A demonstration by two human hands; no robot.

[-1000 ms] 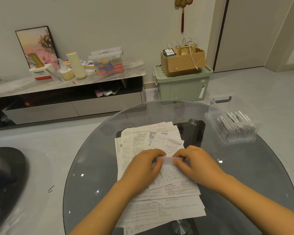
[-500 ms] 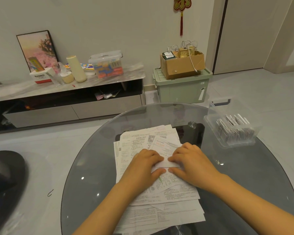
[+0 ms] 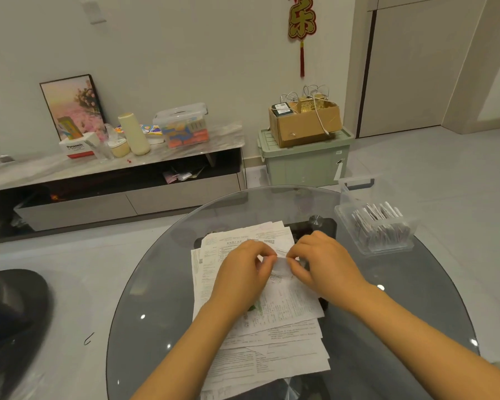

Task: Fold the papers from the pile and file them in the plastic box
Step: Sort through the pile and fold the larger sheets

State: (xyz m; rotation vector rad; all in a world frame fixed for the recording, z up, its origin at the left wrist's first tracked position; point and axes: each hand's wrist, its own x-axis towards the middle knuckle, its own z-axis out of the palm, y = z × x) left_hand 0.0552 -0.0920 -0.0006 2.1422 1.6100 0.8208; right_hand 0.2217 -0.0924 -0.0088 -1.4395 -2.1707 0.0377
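Note:
A pile of printed papers lies spread on the round glass table. Above the pile's far half, my left hand and my right hand pinch a small folded white paper between their fingertips, one hand at each end. Most of that paper is hidden by my fingers. The clear plastic box stands at the table's right edge, apart from my hands, with several folded papers upright inside it.
Behind the table a low TV cabinet carries bottles, boxes and a lidded plastic container. A green storage bin with a cardboard box on top stands by the wall. A dark chair base sits on the floor at left.
My hands were pressing the paper flat on the pile; now they have lifted it slightly and pinch its folded strip between them. The camera has tilted up a little.

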